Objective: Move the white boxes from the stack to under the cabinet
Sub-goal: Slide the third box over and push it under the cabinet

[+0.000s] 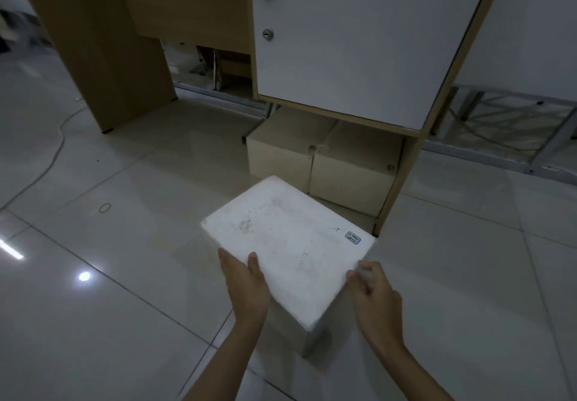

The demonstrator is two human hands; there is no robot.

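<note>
The white box [287,251] is being held in the air in front of the cabinet [359,41], turned at an angle to it, far corner pointing toward the gap under the cabinet, small label [352,238] facing up near its right edge. The left hand [246,285] is gripping the near left edge, thumb lying on the top face, fingers hidden beneath. The right hand [374,297] is pinching the near right corner, fingers curled closed on the rim. Both hands are closed on the box. Under the cabinet, two beige boxes [324,163] are sitting side by side on the floor [125,244], filling most of the gap; whether they are touching the cabinet's side panel is hard to tell. Below the held box, something pale is showing, probably another box, mostly hidden. Step in hand looks like the carry, box approaching the cabinet. Next move is probably calling for squaring the box to the cabinet front, lowering it, then sliding it in low. Space looks tight, so it may end up in front of the beige boxes. A cable [53,151] is trailing on the floor well left of the cabinet, out of the path.
</note>
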